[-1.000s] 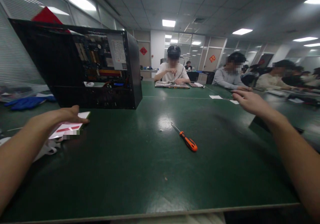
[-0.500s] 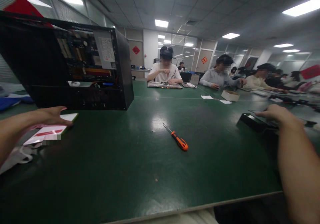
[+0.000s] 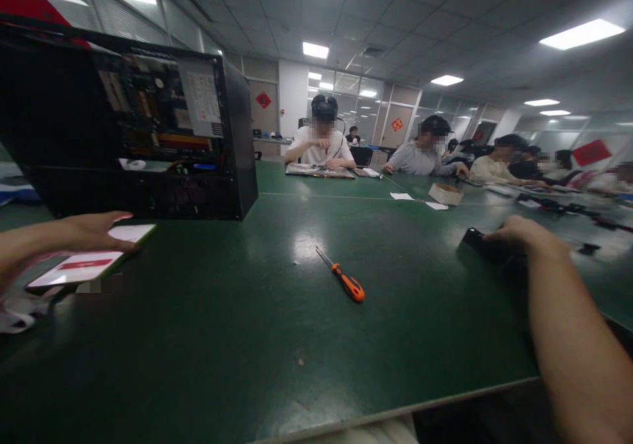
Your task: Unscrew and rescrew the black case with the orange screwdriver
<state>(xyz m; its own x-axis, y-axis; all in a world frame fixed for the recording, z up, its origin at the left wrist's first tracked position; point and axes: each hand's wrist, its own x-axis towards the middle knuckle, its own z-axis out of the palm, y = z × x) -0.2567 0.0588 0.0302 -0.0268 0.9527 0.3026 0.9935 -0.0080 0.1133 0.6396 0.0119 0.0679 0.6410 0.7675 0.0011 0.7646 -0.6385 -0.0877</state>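
Observation:
My left hand (image 3: 93, 233) reaches in from the left edge, its fingers and thumb around a flat slab (image 3: 93, 259) with a white and pink face, a red stripe and a green edge; it looks like a phone. By its lower left lies a whitish strap (image 3: 22, 315). At the right, my right hand (image 3: 524, 236) is closed over a dark, glossy box-shaped part (image 3: 477, 239), most of which the hand and shadow hide. Between the hands an orange and black screwdriver (image 3: 349, 282) lies on the green table (image 3: 237, 338), its tip pointing away.
An open black computer case (image 3: 247, 140) stands at the left, its inner boards showing. Across the table a person (image 3: 319, 137) works over a flat panel (image 3: 320, 171). Further right are another person (image 3: 420, 154), a small box (image 3: 446, 194), paper slips (image 3: 401, 196) and dark cables (image 3: 558, 205).
My right hand has closed further over the dark part, and a thin edge above it no longer shows. The slab has shifted slightly under my left hand. The whole view has moved a little.

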